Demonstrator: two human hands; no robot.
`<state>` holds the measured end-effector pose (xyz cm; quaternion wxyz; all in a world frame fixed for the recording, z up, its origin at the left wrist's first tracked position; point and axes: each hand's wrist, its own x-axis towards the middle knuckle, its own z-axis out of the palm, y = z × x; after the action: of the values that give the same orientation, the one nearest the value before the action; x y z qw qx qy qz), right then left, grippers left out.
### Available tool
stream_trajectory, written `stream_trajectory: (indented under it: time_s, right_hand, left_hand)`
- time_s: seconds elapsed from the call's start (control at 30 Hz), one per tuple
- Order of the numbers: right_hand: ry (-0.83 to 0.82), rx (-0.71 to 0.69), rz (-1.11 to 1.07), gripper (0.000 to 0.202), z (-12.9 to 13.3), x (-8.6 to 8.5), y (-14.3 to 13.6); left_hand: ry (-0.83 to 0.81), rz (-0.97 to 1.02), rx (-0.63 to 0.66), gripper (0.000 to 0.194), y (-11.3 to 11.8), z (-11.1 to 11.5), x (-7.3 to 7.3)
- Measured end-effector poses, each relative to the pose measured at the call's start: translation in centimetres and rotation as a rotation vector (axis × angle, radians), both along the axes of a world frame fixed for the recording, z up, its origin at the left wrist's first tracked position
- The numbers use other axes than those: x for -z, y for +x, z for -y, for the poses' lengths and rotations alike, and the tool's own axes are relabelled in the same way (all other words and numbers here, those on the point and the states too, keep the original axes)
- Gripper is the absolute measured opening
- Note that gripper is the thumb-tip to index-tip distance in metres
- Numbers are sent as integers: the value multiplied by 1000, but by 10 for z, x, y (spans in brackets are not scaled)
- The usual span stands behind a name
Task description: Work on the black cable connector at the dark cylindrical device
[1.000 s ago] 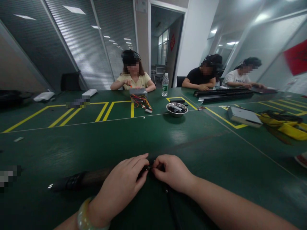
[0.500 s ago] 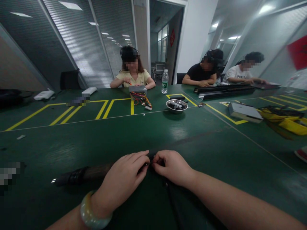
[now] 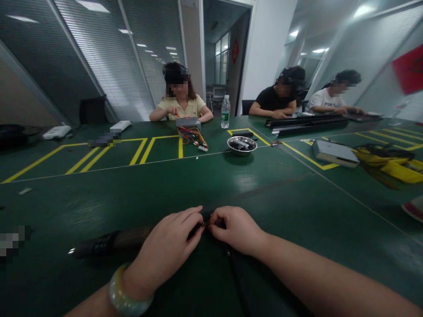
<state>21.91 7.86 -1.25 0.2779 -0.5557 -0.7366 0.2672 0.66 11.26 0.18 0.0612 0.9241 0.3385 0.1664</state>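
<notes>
My left hand [image 3: 173,240], with a pale bangle [image 3: 127,293] at the wrist, lies across a dark rod [image 3: 99,245] with a shiny metal tip pointing left. Its thumb and forefinger are pinched together around a tiny metallic part [image 3: 203,224], too small to name. Facing it, my right hand [image 3: 236,229] pinches with thumb and forefinger at the same spot; its fingers hide what they hold. Behind the fingertips a bit of dark material shows. A thin dark strip [image 3: 237,281] with a small bright end runs toward me, below my right hand.
Across the green table [image 3: 115,193] stand a metal bowl [image 3: 242,152] of dark parts, a water bottle [image 3: 225,112], and a grey box [image 3: 188,123] with coloured wires. Black rails [image 3: 307,125], a silver box [image 3: 333,154] and a yellow bag [image 3: 401,169] lie right. Several people sit opposite.
The view has shifted slightly. Both hands keep almost the same pose, and the tiny metallic part between the fingertips shows a little more clearly.
</notes>
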Motion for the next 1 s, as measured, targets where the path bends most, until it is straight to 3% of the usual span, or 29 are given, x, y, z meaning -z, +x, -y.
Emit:
stream_trajectory:
  time_s: [0.6, 0.77, 1.0]
  right_hand:
    - [17, 1, -17, 4, 0, 2, 0]
    - [5, 5, -21, 3, -1, 3, 0]
    - [-7, 9, -9, 4, -2, -1, -1]
  left_hand:
    - [36, 21, 39, 30, -1, -1, 3]
    - [5, 29, 4, 18, 1, 0, 2]
    - [13, 30, 21, 24, 1, -1, 3]
